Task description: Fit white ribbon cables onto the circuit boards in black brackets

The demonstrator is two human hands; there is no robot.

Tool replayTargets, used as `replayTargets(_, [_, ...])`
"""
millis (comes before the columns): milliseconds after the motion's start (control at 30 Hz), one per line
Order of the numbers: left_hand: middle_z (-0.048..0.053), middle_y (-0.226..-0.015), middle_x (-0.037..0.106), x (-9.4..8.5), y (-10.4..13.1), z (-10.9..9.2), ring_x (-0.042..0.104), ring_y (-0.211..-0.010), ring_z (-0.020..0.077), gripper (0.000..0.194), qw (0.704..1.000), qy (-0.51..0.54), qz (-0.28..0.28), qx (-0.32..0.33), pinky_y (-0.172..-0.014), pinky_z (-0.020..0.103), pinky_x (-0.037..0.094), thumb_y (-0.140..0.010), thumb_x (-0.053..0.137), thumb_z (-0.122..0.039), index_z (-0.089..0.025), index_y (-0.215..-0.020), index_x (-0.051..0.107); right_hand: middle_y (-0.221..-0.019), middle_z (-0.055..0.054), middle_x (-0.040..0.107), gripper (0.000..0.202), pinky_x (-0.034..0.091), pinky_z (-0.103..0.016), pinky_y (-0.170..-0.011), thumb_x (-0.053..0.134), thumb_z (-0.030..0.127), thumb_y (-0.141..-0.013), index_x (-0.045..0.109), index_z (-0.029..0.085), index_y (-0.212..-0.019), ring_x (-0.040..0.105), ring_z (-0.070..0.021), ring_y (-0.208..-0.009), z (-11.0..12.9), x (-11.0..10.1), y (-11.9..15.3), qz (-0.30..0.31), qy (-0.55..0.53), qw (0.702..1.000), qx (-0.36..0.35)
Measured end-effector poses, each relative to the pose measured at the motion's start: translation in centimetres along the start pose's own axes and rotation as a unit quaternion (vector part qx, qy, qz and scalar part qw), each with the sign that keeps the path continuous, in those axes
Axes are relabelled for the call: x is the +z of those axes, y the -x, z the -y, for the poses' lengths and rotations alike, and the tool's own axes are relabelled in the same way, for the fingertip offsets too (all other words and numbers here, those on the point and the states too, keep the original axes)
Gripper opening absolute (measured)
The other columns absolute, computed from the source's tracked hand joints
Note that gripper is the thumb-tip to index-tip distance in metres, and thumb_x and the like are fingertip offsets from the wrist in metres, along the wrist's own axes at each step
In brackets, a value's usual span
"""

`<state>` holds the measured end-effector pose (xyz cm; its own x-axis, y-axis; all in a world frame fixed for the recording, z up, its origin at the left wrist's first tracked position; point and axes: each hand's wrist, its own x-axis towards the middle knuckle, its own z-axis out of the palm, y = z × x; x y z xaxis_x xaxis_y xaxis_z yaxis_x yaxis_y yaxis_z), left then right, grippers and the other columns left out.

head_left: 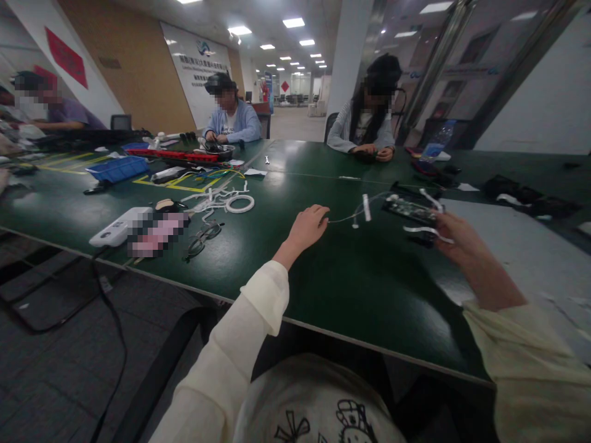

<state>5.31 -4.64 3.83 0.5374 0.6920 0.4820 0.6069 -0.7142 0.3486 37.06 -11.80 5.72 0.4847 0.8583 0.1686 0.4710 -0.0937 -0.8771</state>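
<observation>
My right hand [457, 237] grips the near end of a dark circuit board [410, 209] above the table. White ribbon-like strips [418, 230] stick out beside it. Thin grey wires [344, 218] run left from the board toward my left hand [310, 224], whose fingers are closed at the wire's end; the fingertips are partly hidden. A small white connector [355, 225] hangs on the wires, and a white tag [366, 207] stands close by.
Left on the green table [258, 258] lie glasses [203, 240], a white ring [240, 203], a white device [120, 226] and a blue tray [117, 168]. A grey mat [521, 246] lies right. Two people sit opposite; a bottle [438, 141] stands at the far right.
</observation>
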Motion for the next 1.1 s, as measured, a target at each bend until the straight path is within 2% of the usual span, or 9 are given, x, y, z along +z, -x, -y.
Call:
replayTargets(67, [0.009, -0.119, 0.053, -0.5, -0.2, -0.4, 0.05, -0.11, 0.0171, 0.03, 0.996, 0.028, -0.082, -0.03, -0.095, 0.032, 0.039, -0.092, 0.036, -0.022, -0.016, -0.117, 0.049, -0.111, -0.014, 0.058, 0.027, 0.048, -0.023, -0.063, 0.049, 0.025, -0.086, 0.054, 0.015, -0.111, 0.06, -0.0149, -0.085, 1.4, 2.7, 1.2, 0.076, -0.152, 0.981, 0.089])
replayTargets(167, [0.009, -0.118, 0.054, -0.7, -0.5, -0.8, 0.052, -0.106, 0.0161, 0.03, 0.984, 0.086, -0.128, -0.084, -0.092, 0.029, 0.041, -0.092, 0.036, -0.025, -0.017, -0.117, 0.049, -0.105, -0.006, 0.063, 0.018, 0.05, -0.019, -0.067, 0.055, 0.018, -0.082, 0.057, 0.02, -0.1, 0.061, -0.0122, -0.085, 2.1, 5.5, 2.5, 0.204, -0.291, 0.928, 0.108])
replayTargets(267, [0.008, -0.109, 0.059, -0.3, -0.7, -0.7, 0.058, -0.092, 0.0152, 0.032, 0.973, 0.16, -0.087, -0.141, -0.082, 0.028, 0.045, -0.092, 0.037, -0.034, -0.018, -0.116, 0.051, -0.101, -0.004, 0.065, 0.019, 0.053, -0.022, -0.074, 0.058, 0.018, -0.079, 0.058, 0.021, -0.098, 0.063, -0.014, -0.088, 2.2, 7.2, 3.6, 0.277, -0.317, 0.901, 0.102])
replayTargets(400, [0.004, -0.088, 0.065, 0.7, -0.7, 0.2, 0.06, -0.074, 0.0139, 0.036, 0.945, 0.263, 0.013, -0.192, -0.069, 0.026, 0.048, -0.089, 0.038, -0.045, -0.017, -0.103, 0.057, -0.105, -0.004, 0.064, 0.025, 0.053, -0.03, -0.083, 0.057, 0.02, -0.08, 0.056, 0.022, -0.105, 0.062, -0.0166, -0.095, 2.6, 8.3, 4.7, 0.317, -0.306, 0.891, 0.112])
replayTargets(533, [0.003, -0.084, 0.065, 1.2, -0.8, 1.1, 0.059, -0.06, 0.0113, 0.032, 0.926, 0.293, 0.052, -0.232, -0.059, 0.024, 0.047, -0.086, 0.047, -0.039, -0.017, -0.108, 0.055, -0.104, -0.005, 0.064, 0.033, 0.054, -0.031, -0.081, 0.06, 0.02, -0.078, 0.053, 0.022, -0.111, 0.063, -0.0174, -0.093, 2.7, 8.6, 5.2, 0.327, -0.287, 0.891, 0.128])
replayTargets(700, [0.003, -0.085, 0.065, 1.2, -0.5, 1.3, 0.06, -0.068, 0.013, 0.032, 0.958, 0.183, 0.054, -0.216, -0.064, 0.023, 0.047, -0.084, 0.051, -0.031, -0.017, -0.112, 0.053, -0.1, -0.005, 0.065, 0.044, 0.056, -0.03, -0.072, 0.063, 0.027, -0.078, 0.048, 0.023, -0.119, 0.064, -0.0177, -0.087, 2.8, 8.7, 5.6, 0.32, -0.211, 0.916, 0.114])
replayTargets(833, [0.004, -0.088, 0.064, 1.4, -0.2, 1.2, 0.06, -0.076, 0.0152, 0.03, 0.979, 0.089, 0.06, -0.172, -0.072, 0.026, 0.047, -0.084, 0.05, -0.026, -0.017, -0.112, 0.054, -0.106, -0.006, 0.064, 0.039, 0.056, -0.031, -0.074, 0.062, 0.029, -0.077, 0.052, 0.022, -0.114, 0.063, -0.0181, -0.089, 3.1, 9.0, 6.1, 0.295, -0.169, 0.937, 0.085])
replayTargets(967, [0.009, -0.101, 0.061, 1.4, 0.0, 1.1, 0.057, -0.089, 0.0206, 0.029, 0.987, -0.011, 0.06, -0.149, -0.08, 0.033, 0.046, -0.086, 0.046, -0.027, -0.017, -0.112, 0.053, -0.113, -0.008, 0.06, 0.038, 0.052, -0.036, -0.083, 0.062, 0.033, -0.077, 0.056, 0.02, -0.112, 0.06, -0.0204, -0.095, 2.6, 8.8, 5.7, 0.245, -0.091, 0.965, 0.012])
replayTargets(1100, [0.011, -0.123, 0.05, 0.8, 0.1, 0.3, 0.044, -0.115, 0.0259, 0.04, 0.993, -0.05, 0.042, -0.096, -0.093, 0.039, 0.04, -0.087, 0.044, -0.036, -0.019, -0.123, 0.046, -0.115, -0.01, 0.059, 0.042, 0.047, -0.04, -0.09, 0.055, 0.037, -0.08, 0.054, 0.018, -0.117, 0.058, -0.022, -0.101, 0.7, 7.5, 3.3, 0.151, 0.064, 0.979, -0.124])
